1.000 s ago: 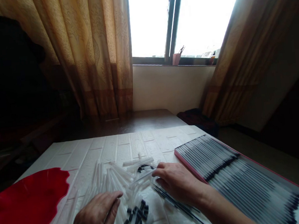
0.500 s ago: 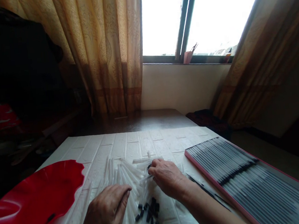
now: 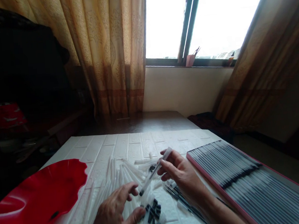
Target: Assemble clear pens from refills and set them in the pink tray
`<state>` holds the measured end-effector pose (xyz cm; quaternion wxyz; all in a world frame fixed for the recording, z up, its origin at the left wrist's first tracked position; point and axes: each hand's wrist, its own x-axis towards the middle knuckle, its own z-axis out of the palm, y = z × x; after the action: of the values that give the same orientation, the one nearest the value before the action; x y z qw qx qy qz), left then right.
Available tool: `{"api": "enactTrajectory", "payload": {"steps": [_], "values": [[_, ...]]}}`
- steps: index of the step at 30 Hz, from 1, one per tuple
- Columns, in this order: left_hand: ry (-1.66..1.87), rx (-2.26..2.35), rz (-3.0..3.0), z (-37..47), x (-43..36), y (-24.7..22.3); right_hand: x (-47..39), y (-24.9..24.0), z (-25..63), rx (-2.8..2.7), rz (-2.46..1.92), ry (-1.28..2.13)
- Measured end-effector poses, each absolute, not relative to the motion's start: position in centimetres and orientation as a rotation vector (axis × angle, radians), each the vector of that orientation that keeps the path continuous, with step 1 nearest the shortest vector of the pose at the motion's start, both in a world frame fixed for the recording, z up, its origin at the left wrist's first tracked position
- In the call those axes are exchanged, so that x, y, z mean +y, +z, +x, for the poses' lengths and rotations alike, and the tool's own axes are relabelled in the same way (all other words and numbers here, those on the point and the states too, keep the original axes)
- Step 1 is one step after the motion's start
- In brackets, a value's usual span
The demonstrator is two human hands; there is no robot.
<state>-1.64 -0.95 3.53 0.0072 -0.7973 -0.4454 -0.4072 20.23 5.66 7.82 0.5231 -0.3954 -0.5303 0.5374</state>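
My right hand (image 3: 179,168) holds a clear pen tube (image 3: 154,170) between thumb and fingers, tilted, with its dark tip pointing down to the left. Just left of that tip, my left hand (image 3: 118,208) has its thumb and fingers apart and holds nothing. Many clear tubes (image 3: 113,174) lie fanned out on the white table beyond and beside my left hand. Small black caps (image 3: 153,211) form a pile by my left thumb, and a few more dark pieces (image 3: 152,168) sit behind the held tube. Thin dark refills (image 3: 183,203) lie beneath my right wrist.
A red scalloped tray (image 3: 42,198) with one dark piece in it is at the left. At the right, a pink-edged box (image 3: 238,174) holds rows of pens. The white brick-patterned tabletop (image 3: 131,139) meets a dark surface behind.
My right hand has risen and turned, now showing a tube in its fingers. My left hand has opened and moved right toward the tube. More dark refills show under my right arm.
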Motion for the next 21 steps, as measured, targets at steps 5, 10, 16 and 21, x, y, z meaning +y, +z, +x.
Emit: {"api": "enactTrajectory", "payload": {"steps": [5, 10, 16, 21], "values": [[-1.391, -1.417, -2.483, -1.5, -1.2, 3.1, 4.1, 6.7, 19.8, -0.934, -0.968, 1.509], [-1.359, -1.425, -2.413, -1.7, -1.0, 3.3, 3.0, 5.3, 20.3, -0.911, -0.956, 1.563], [-1.328, -1.541, -2.519, -1.8, -1.5, 3.4, 2.8, 3.4, 20.7, -0.932, -0.833, 1.552], [-1.755, -2.025, -2.598, -1.9, -1.3, 2.9, 2.6, 3.0, 20.9, -1.016, -0.788, 1.484]]}}
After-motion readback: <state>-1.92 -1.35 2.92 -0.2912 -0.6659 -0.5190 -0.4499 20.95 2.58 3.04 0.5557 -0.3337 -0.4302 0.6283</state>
